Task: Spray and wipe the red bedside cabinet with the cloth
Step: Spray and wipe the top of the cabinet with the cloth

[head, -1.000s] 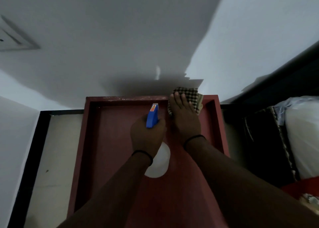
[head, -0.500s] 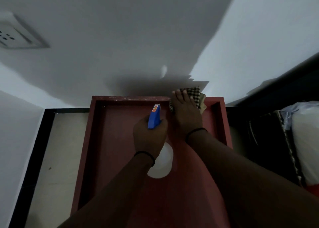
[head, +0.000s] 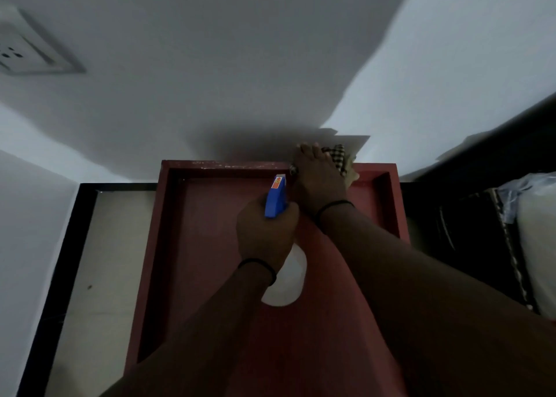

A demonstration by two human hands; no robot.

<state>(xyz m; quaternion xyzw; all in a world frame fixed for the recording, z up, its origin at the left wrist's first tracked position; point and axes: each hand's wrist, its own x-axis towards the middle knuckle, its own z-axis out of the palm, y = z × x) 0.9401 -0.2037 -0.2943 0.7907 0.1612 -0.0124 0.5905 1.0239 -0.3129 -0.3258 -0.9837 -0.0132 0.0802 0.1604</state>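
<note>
Beneath the right fingers (head: 307, 153): checked cloth (head: 338, 156), pressed onto the back rim of the red bedside cabinet (head: 210, 246), toward the right end of that rim and close against the wall (head: 240, 80). Extended, lying close together, pointed at the wall. Cloth bunched, showing just right of the fingertips. Flat and palm down: right hand (head: 320, 183), thin black band at the wrist.

Just left of those fingers and nearer the camera: blue trigger head of the spray bottle (head: 275, 201), nozzle aimed toward the back rim. Hidden beyond the bottle neck: left fingers, so spread or pinch not readable. Wrapped round the neck, knuckles up: left hand (head: 264, 237), a second black band at its wrist. White bottle body visible below that wrist, over the recessed cabinet top. Wrists close together, side by side.

Farther left of the fingers: pale floor (head: 105, 261) edged by black skirting (head: 60, 261). Up and left on the wall: white socket plate (head: 30, 53). Far right: pale bedding (head: 535, 246) beside a dark edge.
</note>
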